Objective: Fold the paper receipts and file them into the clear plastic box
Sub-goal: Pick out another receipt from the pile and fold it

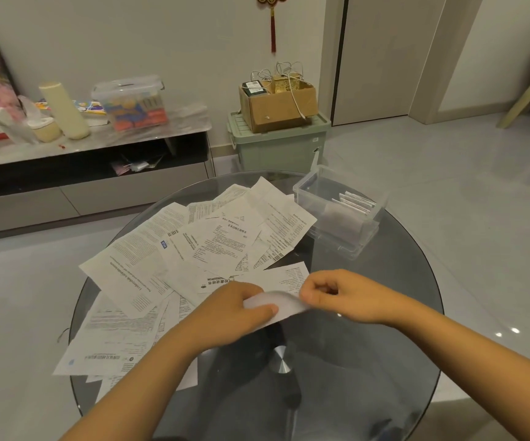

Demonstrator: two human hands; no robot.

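Both forearms cut off at near edge. Left hand (236, 308) gripped curled receipt (276, 305), thumb on top, fingers hidden beneath. Right hand (336, 296) pinched same sheet's right edge, fingers curled tight, fingertips hard to make out. Held low over round glass table (384, 361), near centre. Loose receipts (193, 246) overlapped left and far, print too small to read. Clear plastic box (341, 210) sat far right on table, folded papers (357, 202) upright inside, walls blurring contents. Cardboard box (278, 101) stood on green bin (278, 144) beyond.
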